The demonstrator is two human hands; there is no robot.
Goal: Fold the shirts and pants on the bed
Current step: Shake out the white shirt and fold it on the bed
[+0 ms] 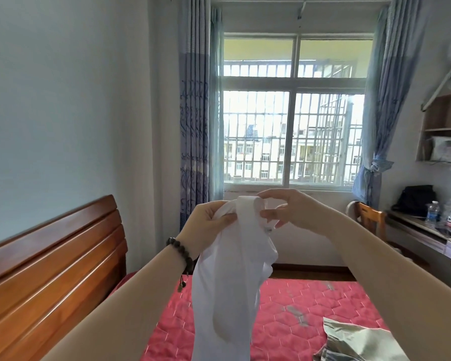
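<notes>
I stood in a home bedroom: a bed [310,308] with a pink quilted cover and wooden headboard [50,269], blue curtains [195,121] framing a barred window [292,113], a desk [422,235] with water bottles [433,211], a wooden chair [370,220] and wall shelves [443,126].

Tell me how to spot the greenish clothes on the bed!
Start at the big window, then look down to the bed with the pink quilted cover. At its near right corner lies a crumpled grey-green garment. It is the only clothing resting on the bed; the white shirt is up in the air, held by the left hand and right hand.
</notes>
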